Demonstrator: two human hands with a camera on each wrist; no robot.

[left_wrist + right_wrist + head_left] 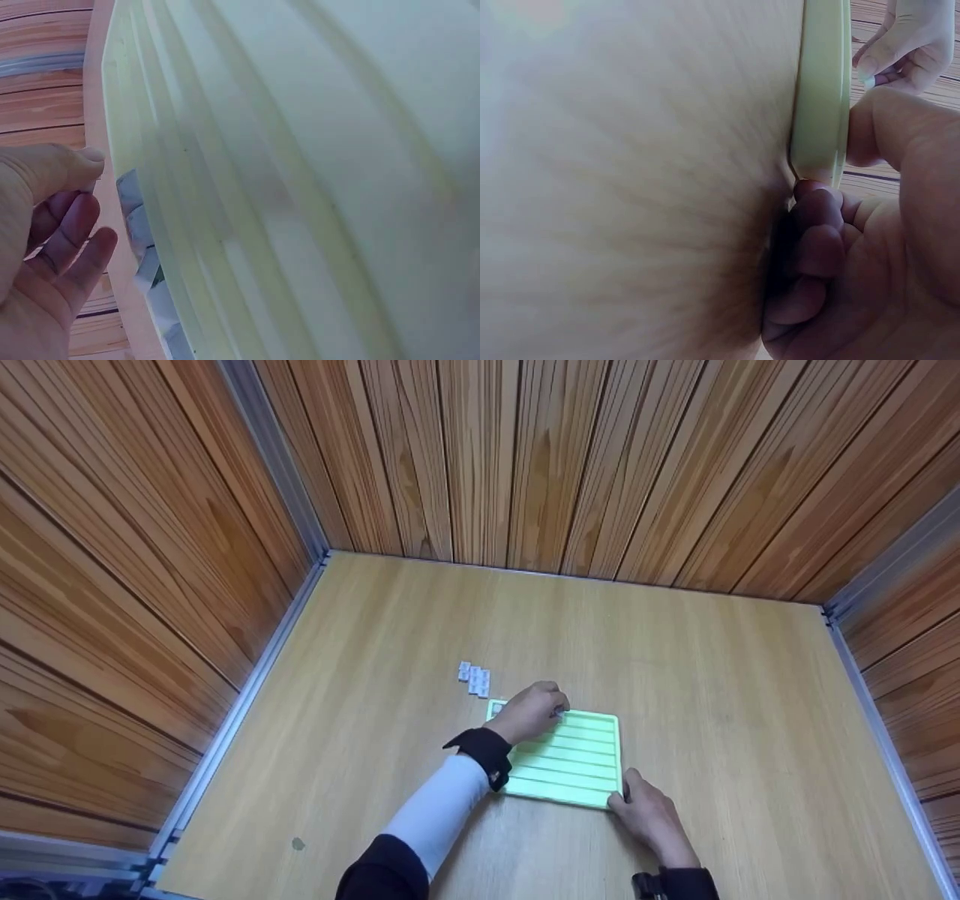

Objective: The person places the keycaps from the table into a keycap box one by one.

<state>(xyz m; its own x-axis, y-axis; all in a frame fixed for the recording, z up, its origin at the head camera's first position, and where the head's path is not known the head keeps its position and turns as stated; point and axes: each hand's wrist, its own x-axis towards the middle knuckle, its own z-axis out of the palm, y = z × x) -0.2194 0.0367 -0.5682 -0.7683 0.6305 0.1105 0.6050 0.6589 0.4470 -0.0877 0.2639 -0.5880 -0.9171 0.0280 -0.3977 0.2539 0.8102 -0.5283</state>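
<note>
A pale green tray (562,791) with parallel ridges lies before me on the table. My left hand (531,711) is over its far edge, pinching a small whitish tile (559,712) between thumb and forefinger. In the left wrist view, several small white tiles (130,192) stand in a line along the tray's outermost groove; in the head view the left hand mostly hides them. At the near right corner, my right hand (646,814) grips the tray, its thumb (866,131) on the upper side and its fingers (821,251) curled at the underside.
Several more white tiles (478,681) lie in short rows on the wooden table (375,660), just beyond the tray's far left corner. Wood-panelled walls (480,457) with metal edging close off the back and both sides. A small dark mark (298,844) shows at the front left.
</note>
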